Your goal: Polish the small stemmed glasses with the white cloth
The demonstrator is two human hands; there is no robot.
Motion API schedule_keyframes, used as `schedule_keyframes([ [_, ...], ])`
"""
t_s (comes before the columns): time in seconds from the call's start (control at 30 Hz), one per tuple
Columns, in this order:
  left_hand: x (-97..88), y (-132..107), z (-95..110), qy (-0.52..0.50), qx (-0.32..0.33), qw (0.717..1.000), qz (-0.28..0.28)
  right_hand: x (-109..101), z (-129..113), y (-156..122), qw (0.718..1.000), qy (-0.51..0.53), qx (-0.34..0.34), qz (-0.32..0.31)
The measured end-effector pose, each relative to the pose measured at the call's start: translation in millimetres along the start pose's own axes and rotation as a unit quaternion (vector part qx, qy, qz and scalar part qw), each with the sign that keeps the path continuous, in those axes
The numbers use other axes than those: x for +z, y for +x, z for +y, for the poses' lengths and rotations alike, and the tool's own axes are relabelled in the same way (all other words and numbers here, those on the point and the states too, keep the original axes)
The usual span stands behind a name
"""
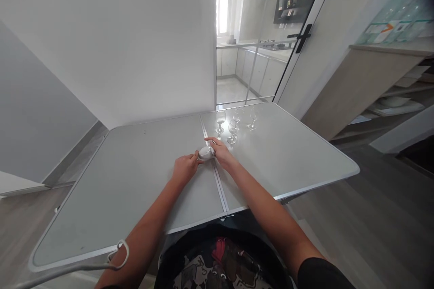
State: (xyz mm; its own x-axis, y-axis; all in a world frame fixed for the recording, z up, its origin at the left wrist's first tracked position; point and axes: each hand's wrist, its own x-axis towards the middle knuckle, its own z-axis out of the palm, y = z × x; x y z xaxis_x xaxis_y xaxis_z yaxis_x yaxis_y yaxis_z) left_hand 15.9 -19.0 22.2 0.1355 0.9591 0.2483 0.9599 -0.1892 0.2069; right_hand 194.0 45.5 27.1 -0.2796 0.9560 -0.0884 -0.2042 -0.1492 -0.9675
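Between my hands, over the folding table [159, 162], a pale shiny wine glass [205, 153] lies tilted on its side. My left hand [187, 165] pinches its left end with the fingertips. At the other end my right hand [221, 151] has thumb and fingers closed around it, hiding part of it. Just beyond my right hand several clear wine glasses stand upright, the nearest glass [233, 131] close to my fingers and another glass [220, 120] behind it to the left.
A metal seam [220, 187] divides the tabletop. A white wall [152, 45] and a glass door [252, 54] border its far side. A shelf [379, 70] with plastic bottles [393, 20] stands at the right. A grey cable [77, 268] loops by the left front edge.
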Motion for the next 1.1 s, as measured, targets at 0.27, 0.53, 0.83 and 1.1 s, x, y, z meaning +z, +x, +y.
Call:
schedule_keyframes([
  [0.27, -9.9, 2, 0, -0.521, -0.143, 0.822, -0.180, -1, -17, -9, 0.994, -0.032, -0.088, -0.064],
  [0.53, -14.9, 7, -13, -0.678, -0.190, 0.645, -0.295, 0, -18, -13, 0.986, -0.013, -0.129, -0.110],
  [0.83, -1.0, -3, 7, -0.110, -0.050, 0.991, 0.061, -1, -12, -7, 0.985, -0.091, -0.143, -0.031],
  [1.1, 0.9, -6, -4, -0.048, -0.041, 0.995, 0.081, -5, -16, -8, 0.962, -0.201, -0.177, -0.058],
])
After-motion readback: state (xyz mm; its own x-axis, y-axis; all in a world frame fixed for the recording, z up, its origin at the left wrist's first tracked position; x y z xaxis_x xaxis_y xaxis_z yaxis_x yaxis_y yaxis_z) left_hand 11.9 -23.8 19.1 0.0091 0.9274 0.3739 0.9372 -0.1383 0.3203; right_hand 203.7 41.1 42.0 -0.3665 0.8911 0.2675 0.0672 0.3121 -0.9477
